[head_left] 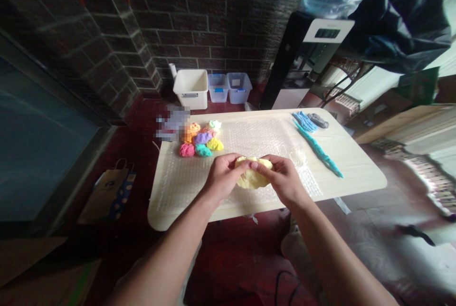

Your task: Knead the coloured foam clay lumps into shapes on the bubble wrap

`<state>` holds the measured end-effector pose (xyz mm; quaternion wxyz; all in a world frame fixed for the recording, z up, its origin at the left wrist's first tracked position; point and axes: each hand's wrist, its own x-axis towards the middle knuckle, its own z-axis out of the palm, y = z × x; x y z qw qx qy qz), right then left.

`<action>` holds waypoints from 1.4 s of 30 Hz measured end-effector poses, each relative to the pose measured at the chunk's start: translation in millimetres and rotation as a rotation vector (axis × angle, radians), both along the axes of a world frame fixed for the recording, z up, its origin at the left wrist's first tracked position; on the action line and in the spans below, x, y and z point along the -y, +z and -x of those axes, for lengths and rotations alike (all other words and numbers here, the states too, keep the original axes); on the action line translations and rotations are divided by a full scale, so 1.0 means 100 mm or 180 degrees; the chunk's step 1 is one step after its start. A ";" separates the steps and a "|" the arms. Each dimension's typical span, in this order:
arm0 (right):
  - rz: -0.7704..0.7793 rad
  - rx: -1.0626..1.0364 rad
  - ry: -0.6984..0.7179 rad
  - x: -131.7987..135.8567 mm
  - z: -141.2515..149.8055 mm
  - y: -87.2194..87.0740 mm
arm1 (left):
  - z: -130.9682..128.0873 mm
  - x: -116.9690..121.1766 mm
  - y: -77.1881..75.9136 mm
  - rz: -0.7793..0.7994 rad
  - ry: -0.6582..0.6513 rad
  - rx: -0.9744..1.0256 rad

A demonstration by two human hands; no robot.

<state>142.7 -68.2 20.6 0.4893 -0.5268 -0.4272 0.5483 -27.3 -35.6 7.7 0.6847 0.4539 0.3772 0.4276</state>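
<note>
A flattened lump of pale yellow clay (pixel 251 180) is held just above the bubble wrap sheet (pixel 256 142) that covers the small wooden table (pixel 359 173). My left hand (pixel 223 175) grips its left edge, fingers curled over the top. My right hand (pixel 283 177) grips its right edge in the same way, and the fingertips of both hands nearly meet above the clay.
Several small coloured clay lumps (pixel 201 140) lie at the table's far left. A long teal clay strip (pixel 318 151), blue pieces (pixel 304 120) and a grey piece (pixel 318 119) lie at the right. Plastic bins (pixel 213 87) stand by the brick wall, and a paper bag (pixel 109 194) sits on the floor to the left.
</note>
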 end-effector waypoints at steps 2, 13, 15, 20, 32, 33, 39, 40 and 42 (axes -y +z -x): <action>-0.0026 0.0040 -0.0077 0.00 0.00 -0.01 | 0.00 0.00 0.01 0.0187 -0.0091 0.0158; -0.0187 -0.0215 0.0063 -0.02 -0.06 -0.09 | 0.01 -0.03 0.01 0.0541 0.0042 0.0460; -0.0185 -0.0263 0.0027 -0.02 -0.07 -0.09 | 0.01 -0.02 0.03 0.0643 -0.0094 0.0566; -0.0120 -0.0451 0.0086 -0.01 -0.06 -0.06 | 0.00 -0.02 0.00 0.0659 -0.0195 0.0567; -0.0144 -0.0404 0.0185 -0.02 -0.10 -0.07 | -0.01 -0.03 0.04 0.0682 -0.0259 0.0586; -0.0121 -0.0461 0.0194 -0.01 -0.09 -0.07 | -0.02 -0.02 0.04 0.0659 -0.0215 0.0552; -0.0071 -0.0233 0.0236 -0.01 -0.08 -0.02 | -0.04 -0.02 0.00 0.0562 0.0061 0.0484; -0.0064 -0.0162 0.0242 -0.01 -0.09 -0.01 | -0.04 -0.02 0.00 0.0579 0.0045 0.0482; -0.0048 -0.0033 0.0238 -0.02 -0.11 -0.01 | -0.04 -0.01 0.01 0.0627 -0.0095 0.0566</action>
